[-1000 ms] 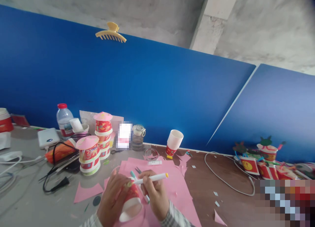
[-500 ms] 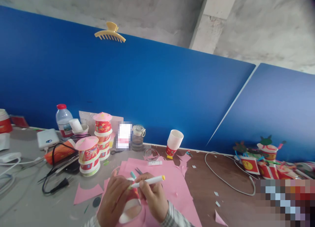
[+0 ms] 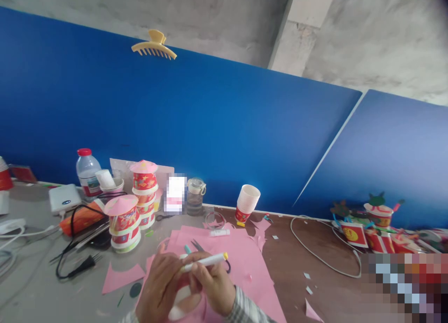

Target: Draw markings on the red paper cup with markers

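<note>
My right hand (image 3: 219, 285) is closed around a white marker (image 3: 209, 261) with a yellow end, which points left towards my other hand. A paper cup (image 3: 182, 309) lies tipped between my hands, partly hidden by the fingers. My left hand (image 3: 157, 283) is curled over the cup and holds it. The marker's tip meets the left fingers; what it touches there is hidden. Under both hands are pink paper sheets (image 3: 241, 257). Scissors (image 3: 198, 245) lie just beyond my right hand, partly covered by it.
Two paper-cup towers with pink cone roofs, one a short tower (image 3: 124, 222), stand left. Behind are a water bottle (image 3: 89, 173), a glass bottle (image 3: 195, 197) and stacked cups (image 3: 248, 201). A black plug (image 3: 82, 267) and cables lie left; a white cable (image 3: 318, 254) curves right.
The marker and my right hand have shifted slightly left and down, and more of the scissors shows. My left hand stays on the cup. The whole view has drifted a little.
</note>
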Demonstrator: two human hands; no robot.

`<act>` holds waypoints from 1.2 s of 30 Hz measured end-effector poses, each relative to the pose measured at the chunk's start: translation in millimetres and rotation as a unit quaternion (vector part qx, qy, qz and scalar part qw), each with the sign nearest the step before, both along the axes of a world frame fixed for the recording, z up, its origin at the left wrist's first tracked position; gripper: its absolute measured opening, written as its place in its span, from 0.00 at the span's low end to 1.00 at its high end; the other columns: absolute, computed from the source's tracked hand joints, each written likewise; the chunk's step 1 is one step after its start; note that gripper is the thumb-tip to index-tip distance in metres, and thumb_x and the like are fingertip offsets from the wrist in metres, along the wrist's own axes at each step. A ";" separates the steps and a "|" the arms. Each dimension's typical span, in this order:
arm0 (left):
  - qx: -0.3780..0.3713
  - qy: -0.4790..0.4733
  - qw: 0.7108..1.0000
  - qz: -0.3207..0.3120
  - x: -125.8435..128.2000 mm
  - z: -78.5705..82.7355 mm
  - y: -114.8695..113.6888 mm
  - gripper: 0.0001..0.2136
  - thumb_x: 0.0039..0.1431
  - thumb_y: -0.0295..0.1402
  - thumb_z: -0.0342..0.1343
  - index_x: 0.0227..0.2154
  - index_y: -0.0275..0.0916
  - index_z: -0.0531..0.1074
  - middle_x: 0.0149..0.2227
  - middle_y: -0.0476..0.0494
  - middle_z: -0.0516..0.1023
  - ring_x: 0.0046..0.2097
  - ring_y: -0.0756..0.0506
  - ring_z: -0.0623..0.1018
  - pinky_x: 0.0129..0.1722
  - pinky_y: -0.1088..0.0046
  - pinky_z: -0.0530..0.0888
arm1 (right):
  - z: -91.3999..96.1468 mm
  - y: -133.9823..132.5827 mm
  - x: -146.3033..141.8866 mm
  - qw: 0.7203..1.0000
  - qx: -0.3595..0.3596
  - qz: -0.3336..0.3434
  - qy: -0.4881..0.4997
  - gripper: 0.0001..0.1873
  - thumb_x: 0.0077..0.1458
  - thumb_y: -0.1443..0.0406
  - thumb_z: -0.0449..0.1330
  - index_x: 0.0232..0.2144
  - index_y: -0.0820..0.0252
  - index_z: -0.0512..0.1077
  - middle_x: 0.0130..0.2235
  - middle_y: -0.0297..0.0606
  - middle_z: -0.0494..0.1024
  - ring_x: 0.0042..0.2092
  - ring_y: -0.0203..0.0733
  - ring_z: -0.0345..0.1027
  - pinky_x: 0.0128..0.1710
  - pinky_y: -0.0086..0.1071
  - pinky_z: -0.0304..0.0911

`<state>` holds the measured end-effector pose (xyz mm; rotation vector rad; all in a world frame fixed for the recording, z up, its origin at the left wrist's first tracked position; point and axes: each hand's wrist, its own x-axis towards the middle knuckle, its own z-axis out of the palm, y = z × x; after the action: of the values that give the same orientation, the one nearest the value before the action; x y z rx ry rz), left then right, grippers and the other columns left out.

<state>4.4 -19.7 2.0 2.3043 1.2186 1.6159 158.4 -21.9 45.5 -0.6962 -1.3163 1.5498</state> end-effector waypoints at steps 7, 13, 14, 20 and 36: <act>-0.053 0.006 0.996 0.076 -5.1 -4.9 7.2 0.24 0.52 0.49 0.38 0.51 0.48 0.50 0.49 0.47 0.65 0.51 0.40 0.62 0.54 0.51 0.53 | -16.6 20.1 12.8 0.977 0.084 -0.133 -0.142 0.13 0.52 0.60 0.52 0.34 0.59 0.71 0.17 0.30 0.69 0.18 0.36 0.60 0.19 0.26 0.57; -0.168 0.097 0.981 0.006 -16.7 -19.1 14.4 0.43 0.36 0.65 0.39 0.54 0.48 0.38 0.54 0.45 0.58 0.54 0.36 0.56 0.51 0.49 0.57 | -45.8 62.0 49.0 0.832 0.271 -0.235 -0.423 0.21 0.41 0.71 0.57 0.41 0.57 0.70 0.37 0.43 0.77 0.36 0.51 0.68 0.36 0.38 0.62; -0.180 0.110 0.978 -0.006 -18.4 -19.4 14.4 0.44 0.34 0.65 0.40 0.54 0.49 0.38 0.54 0.46 0.58 0.54 0.35 0.56 0.51 0.49 0.57 | -50.4 67.1 53.8 0.822 0.272 -0.234 -0.442 0.22 0.39 0.72 0.57 0.41 0.57 0.71 0.35 0.44 0.77 0.36 0.53 0.67 0.35 0.39 0.61; -0.254 0.126 0.951 -0.124 -27.3 -11.3 7.5 0.48 0.30 0.67 0.38 0.54 0.47 0.35 0.58 0.45 0.47 0.56 0.37 0.49 0.52 0.55 0.56 | -56.2 74.0 60.0 0.783 0.291 -0.226 -0.501 0.23 0.41 0.75 0.54 0.41 0.56 0.70 0.35 0.44 0.76 0.37 0.51 0.65 0.35 0.38 0.57; -0.223 0.171 0.956 -0.083 -20.1 -16.5 9.8 0.48 0.32 0.56 0.58 0.54 0.49 0.36 0.56 0.44 0.52 0.56 0.36 0.52 0.51 0.53 0.58 | -22.7 22.9 20.5 0.722 0.333 -0.072 -0.602 0.20 0.49 0.66 0.51 0.47 0.61 0.64 0.31 0.45 0.77 0.31 0.50 0.67 0.34 0.38 0.51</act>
<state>-15.7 -9.9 -14.6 2.3545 1.2460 0.8005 178.9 1.0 22.8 -1.3351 -2.4752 0.2081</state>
